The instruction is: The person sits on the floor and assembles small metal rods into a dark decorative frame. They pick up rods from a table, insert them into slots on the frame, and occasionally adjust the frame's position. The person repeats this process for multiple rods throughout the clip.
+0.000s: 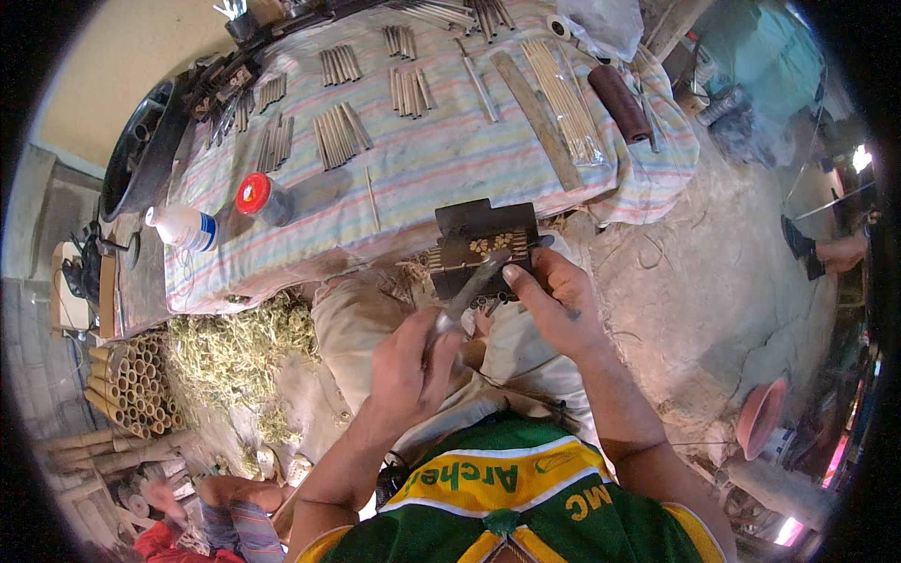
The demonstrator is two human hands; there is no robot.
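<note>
Tool [472, 292], slim and blurred, fills the left hand [410, 364]; the right hand [561, 298] clasps a dark, angular, pale-nubbed piece [469, 231].

Green lettering [469, 477] marks the jersey's [413, 533] yellow band, below the left fingers [441, 349]; yellow letters [589, 504], lower right of them. Bottle label [206, 233], upper left: illegible.

Pale yellow wall [113, 89] at far left, grey block wall [47, 371] at left, worn grey concrete floor [666, 291] at right, table [319, 216] under pastel striped cloth [488, 150], bluish-green sheeting [774, 56] at far right, bright light [862, 158] near the right edge.
</note>
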